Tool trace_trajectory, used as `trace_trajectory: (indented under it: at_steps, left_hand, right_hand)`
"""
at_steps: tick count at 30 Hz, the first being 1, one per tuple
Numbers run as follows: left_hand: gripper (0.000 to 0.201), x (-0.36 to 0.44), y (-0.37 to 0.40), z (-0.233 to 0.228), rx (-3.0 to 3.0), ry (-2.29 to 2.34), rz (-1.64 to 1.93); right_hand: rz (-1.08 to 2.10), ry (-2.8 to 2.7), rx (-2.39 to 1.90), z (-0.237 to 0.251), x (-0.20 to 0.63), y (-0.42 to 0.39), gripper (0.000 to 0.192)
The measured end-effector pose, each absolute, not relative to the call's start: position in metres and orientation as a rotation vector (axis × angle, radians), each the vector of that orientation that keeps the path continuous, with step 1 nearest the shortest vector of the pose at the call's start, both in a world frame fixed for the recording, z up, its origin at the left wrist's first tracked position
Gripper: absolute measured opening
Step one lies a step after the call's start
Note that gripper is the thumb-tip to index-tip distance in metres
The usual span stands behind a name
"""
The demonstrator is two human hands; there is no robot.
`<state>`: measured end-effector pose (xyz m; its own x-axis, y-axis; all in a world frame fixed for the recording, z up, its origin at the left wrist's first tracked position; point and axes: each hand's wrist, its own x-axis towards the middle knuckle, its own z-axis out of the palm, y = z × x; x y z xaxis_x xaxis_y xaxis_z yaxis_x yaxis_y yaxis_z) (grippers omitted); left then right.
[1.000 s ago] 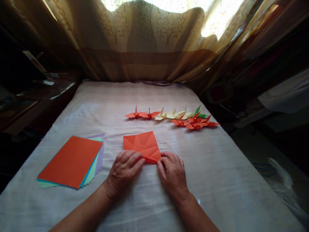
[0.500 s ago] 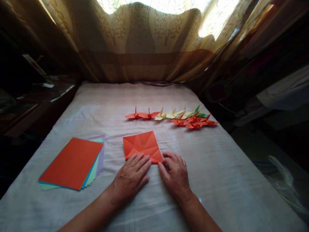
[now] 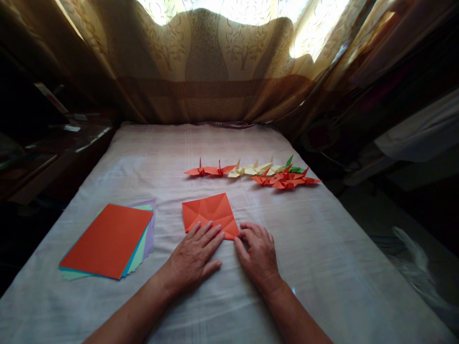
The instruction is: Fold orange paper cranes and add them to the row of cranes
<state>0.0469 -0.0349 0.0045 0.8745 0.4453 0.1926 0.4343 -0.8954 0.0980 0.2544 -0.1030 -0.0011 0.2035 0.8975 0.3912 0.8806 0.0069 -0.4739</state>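
A creased orange sheet of origami paper (image 3: 211, 210) lies in front of me, its near edge folded over. My left hand (image 3: 195, 251) rests flat across that near edge, fingers stretched out and pressing the paper down. At the paper's near right corner is my right hand (image 3: 258, 253), with thumb and curled forefinger closed on the corner. Whether the right fingertips pinch the layers or only touch them is hard to see. Part of the folded edge is hidden under the left fingers.
A stack of coloured paper (image 3: 107, 241), orange on top, lies at the left. Several folded paper cranes, orange (image 3: 287, 180), cream (image 3: 247, 169) and green (image 3: 296, 168), stand in rows farther back. Everything rests on a pale cloth surface (image 3: 161, 148); a curtain (image 3: 208, 91) hangs behind.
The view has shifted slightly. Both hands stay at the paper's near edge, and the left hand's fingers have spread a little. The paper looks the same.
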Motion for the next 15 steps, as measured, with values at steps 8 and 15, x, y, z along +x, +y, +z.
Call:
trace_trajectory:
  at_steps: [8,15]
  left_hand:
    - [0.059,0.0471,-0.0357,0.0012,2.974,0.726,0.328]
    - [0.058,0.0477,-0.0364,0.0014,3.003,0.728,0.339]
  right_hand:
    - [0.060,-1.649,-1.836,-0.0021,0.2559,-0.1034,0.015]
    - [0.045,-1.663,-1.741,-0.0055,0.2632,-0.1035,0.025]
